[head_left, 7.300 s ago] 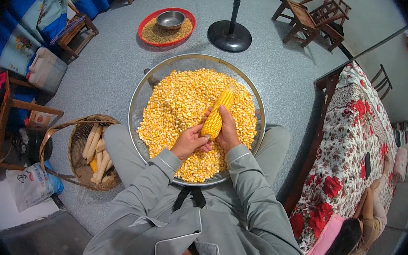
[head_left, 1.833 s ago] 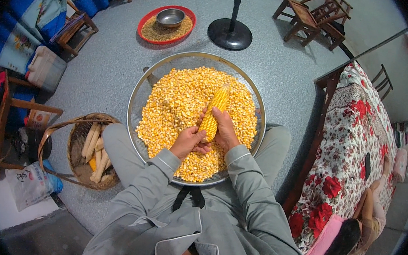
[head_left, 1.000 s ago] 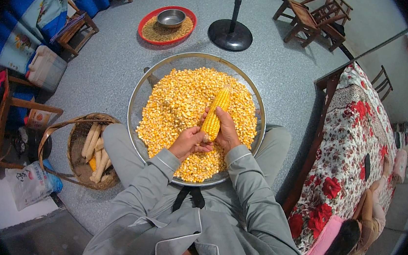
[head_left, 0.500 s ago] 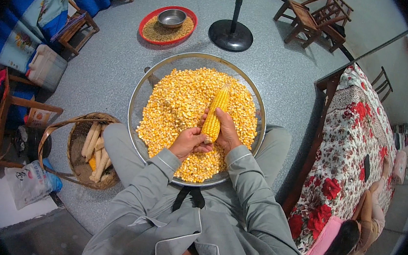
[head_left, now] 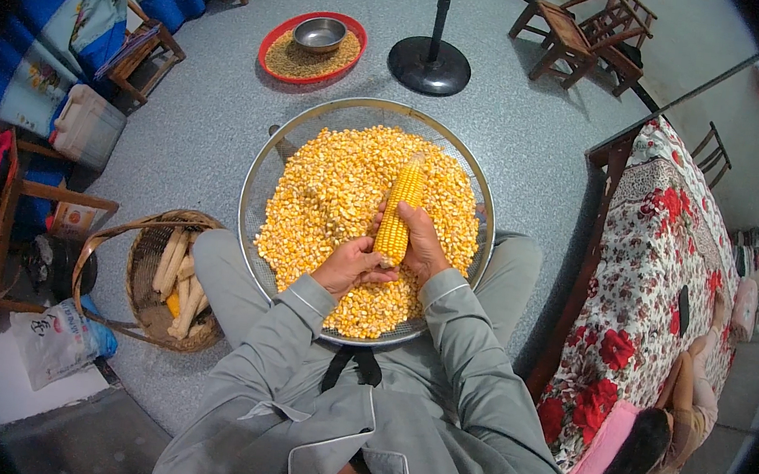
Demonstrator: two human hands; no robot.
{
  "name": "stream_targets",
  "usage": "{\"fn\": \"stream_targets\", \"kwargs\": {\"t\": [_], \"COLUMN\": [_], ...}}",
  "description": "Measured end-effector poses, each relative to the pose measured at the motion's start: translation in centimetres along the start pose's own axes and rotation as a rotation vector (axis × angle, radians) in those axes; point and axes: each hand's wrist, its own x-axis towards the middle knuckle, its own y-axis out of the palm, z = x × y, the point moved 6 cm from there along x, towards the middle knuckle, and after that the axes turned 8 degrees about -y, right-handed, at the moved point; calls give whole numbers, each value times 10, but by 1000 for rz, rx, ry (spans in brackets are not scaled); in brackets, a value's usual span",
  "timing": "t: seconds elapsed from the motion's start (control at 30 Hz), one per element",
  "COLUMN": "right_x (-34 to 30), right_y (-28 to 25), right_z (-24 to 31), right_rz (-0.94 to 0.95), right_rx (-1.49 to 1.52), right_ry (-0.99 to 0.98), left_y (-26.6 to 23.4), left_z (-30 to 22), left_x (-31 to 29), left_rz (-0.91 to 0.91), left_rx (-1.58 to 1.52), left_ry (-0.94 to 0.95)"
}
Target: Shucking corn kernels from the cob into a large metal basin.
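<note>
A yellow corn cob, its rows of kernels mostly in place, slants up and away over a heap of loose corn kernels. My right hand wraps round its right side, thumb lying on the kernels. At the cob's near end, my left hand pinches with thumb and fingers against the base; the fingertips are partly hidden. Beneath both hands, the kernels fill a wide round mesh sieve with a metal rim, which rests on my lap between my legs.
Left of my knee stands a wicker basket holding several stripped cobs. Beyond the sieve are a red tray of grain with a metal bowl and a black stand base. A person lies on the flowered bed at right.
Almost nothing differs. Both hands keep their hold on the corn cob, with only a very slight shift.
</note>
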Motion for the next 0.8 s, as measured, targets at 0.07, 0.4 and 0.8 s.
{"fn": "stream_targets", "kwargs": {"t": [0.07, 0.4, 0.8], "right_x": [-1, 1, 1], "right_y": [1, -1, 0], "right_z": [1, 0, -1], "right_rz": [-1, 23, -6], "right_rx": [1, -46, -94], "right_ry": [-4, -12, -8], "left_y": [1, 4, -6], "left_z": [0, 0, 2], "left_x": [-1, -2, 2], "left_rz": [5, 72, -104], "left_rx": [-9, -2, 38], "left_ry": [-23, 6, -32]}}
